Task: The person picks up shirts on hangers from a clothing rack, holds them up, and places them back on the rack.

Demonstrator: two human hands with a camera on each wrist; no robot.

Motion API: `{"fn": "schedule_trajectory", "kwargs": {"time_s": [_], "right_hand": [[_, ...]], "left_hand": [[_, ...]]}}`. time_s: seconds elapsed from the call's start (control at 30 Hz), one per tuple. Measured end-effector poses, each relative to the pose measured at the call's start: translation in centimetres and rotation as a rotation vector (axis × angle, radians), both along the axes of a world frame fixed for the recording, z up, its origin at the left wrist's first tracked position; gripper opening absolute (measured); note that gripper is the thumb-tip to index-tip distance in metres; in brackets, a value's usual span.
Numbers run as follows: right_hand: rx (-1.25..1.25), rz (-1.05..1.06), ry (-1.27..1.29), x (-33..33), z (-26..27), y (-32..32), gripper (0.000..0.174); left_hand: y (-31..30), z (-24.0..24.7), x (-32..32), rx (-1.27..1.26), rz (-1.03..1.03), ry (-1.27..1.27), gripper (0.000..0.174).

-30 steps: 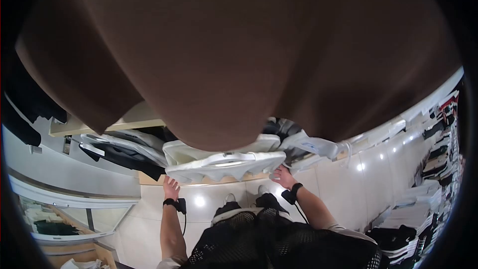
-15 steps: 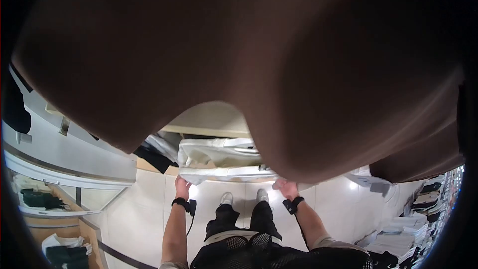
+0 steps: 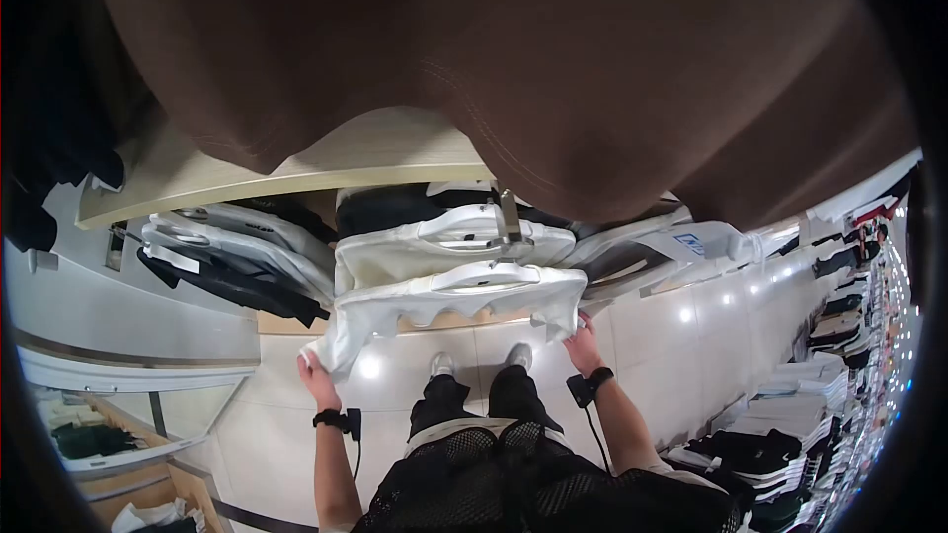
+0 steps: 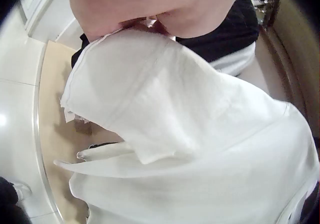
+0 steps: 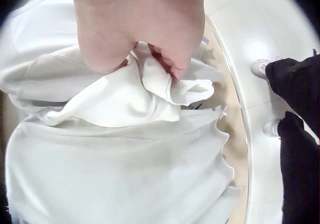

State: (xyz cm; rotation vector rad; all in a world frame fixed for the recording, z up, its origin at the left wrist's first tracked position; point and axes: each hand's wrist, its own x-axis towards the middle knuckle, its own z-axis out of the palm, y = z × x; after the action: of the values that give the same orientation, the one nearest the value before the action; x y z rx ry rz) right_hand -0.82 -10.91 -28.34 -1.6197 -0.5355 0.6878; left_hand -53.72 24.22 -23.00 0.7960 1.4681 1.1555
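A white short-sleeved shirt point(image 3: 434, 300) hangs on a white hanger point(image 3: 474, 276) in front of the body. My left hand point(image 3: 318, 380) pinches the end of one sleeve and draws it out to the side. In the left wrist view, that sleeve point(image 4: 135, 78) is spread flat below the thumb and fingers. My right hand point(image 3: 585, 347) grips the opposite sleeve, whose cloth point(image 5: 125, 96) is bunched and folded under the fingers in the right wrist view. The shirt's lower edge falls in wavy folds.
Brown cloth point(image 3: 474, 59) hangs close overhead. Behind the shirt are more white garments, a metal hook point(image 3: 509, 217) and a pale wooden shelf point(image 3: 395, 153). Dark clothes point(image 3: 227, 286) hang at left. Folded stacks point(image 3: 780, 424) stand at right, and an open drawer point(image 3: 148, 484) lies lower left.
The left hand has moved outward to the left, stretching the sleeve away from the hanger. The right hand now holds the other sleeve slightly higher. The brown cloth has shifted, uncovering more hangers.
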Motion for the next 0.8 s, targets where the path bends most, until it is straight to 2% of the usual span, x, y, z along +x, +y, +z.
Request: {"fn": "schedule_trajectory", "kwargs": {"time_s": [0.07, 0.13, 0.17, 0.2, 0.27, 0.33, 0.37, 0.4, 0.43, 0.5, 0.53, 0.57, 0.6, 0.63, 0.67, 0.73, 0.8], "right_hand": [[0.045, -0.082, 0.141, -1.4, 4.4, -1.6, 0.033], [0.098, -0.219, 0.327, -2.7, 8.6, -3.0, 0.027], [0.129, -0.307, 0.444, -2.9, 9.7, -3.5, 0.023], [0.143, -0.301, 0.437, -3.0, 9.1, -4.5, 0.023], [0.109, -0.243, 0.279, -2.8, 7.6, -5.8, 0.023], [0.045, -0.210, 0.246, -3.9, 8.9, -6.3, 0.022], [-0.033, -0.192, 0.225, -5.5, 9.6, -7.1, 0.022], [-0.317, -0.150, 0.055, -6.1, 10.3, -7.4, 0.031], [-0.310, -0.148, 0.067, -7.1, 11.0, -7.7, 0.031], [-0.180, -0.033, 0.173, -9.8, 12.5, -8.5, 0.043], [-0.213, -0.051, 0.174, -11.5, 13.6, -8.9, 0.052], [-0.203, -0.057, 0.195, -13.1, 15.2, -9.2, 0.052], [-0.149, 0.101, 0.129, -14.5, 17.3, -9.5, 0.051], [-0.093, 0.258, 0.058, -15.5, 19.0, -10.1, 0.050], [-0.086, 0.248, 0.078, -16.5, 20.4, -10.6, 0.050], [-0.102, 0.348, -0.213, -17.3, 21.9, -11.0, 0.045], [-0.039, 0.321, -0.194, -18.4, 21.6, -11.3, 0.041]], "left_hand": [[-0.5, -0.2, -2.8, 0.026, -0.018, 0.049, 0.034], [-1.8, 1.9, -4.1, 0.057, -0.017, 0.116, 0.042], [-2.6, 3.0, -4.7, 0.066, -0.016, 0.110, 0.042], [-3.2, 3.9, -4.9, 0.077, 0.012, 0.107, 0.044], [-4.1, 5.0, -3.9, 0.103, 0.051, 0.090, 0.046], [-7.0, 5.8, -3.0, 0.080, 0.042, 0.017, 0.056], [-8.8, 6.2, -3.1, 0.064, 0.034, -0.008, 0.062], [-10.4, 6.1, -2.9, 0.102, -0.045, 0.039, 0.068], [-12.2, 6.1, -2.6, 0.110, -0.046, 0.050, 0.068], [-16.3, 7.4, -0.6, 0.071, -0.181, -0.011, 0.071], [-17.5, 6.2, -0.3, 0.082, -0.190, 0.005, 0.071], [-18.2, 3.1, -0.2, 0.203, -0.378, -0.357, 0.069], [-20.5, 5.1, 0.7, 0.200, -0.506, -0.282, 0.068], [-23.1, 9.5, 2.9, 0.203, -0.639, -0.127, 0.068], [-25.2, 12.8, 4.6, 0.205, -0.726, -0.025, 0.069], [-28.1, 16.0, 7.2, 0.196, -0.758, 0.005, 0.073], [-29.7, 16.5, 8.8, 0.173, -0.712, -0.005, 0.072]]}}
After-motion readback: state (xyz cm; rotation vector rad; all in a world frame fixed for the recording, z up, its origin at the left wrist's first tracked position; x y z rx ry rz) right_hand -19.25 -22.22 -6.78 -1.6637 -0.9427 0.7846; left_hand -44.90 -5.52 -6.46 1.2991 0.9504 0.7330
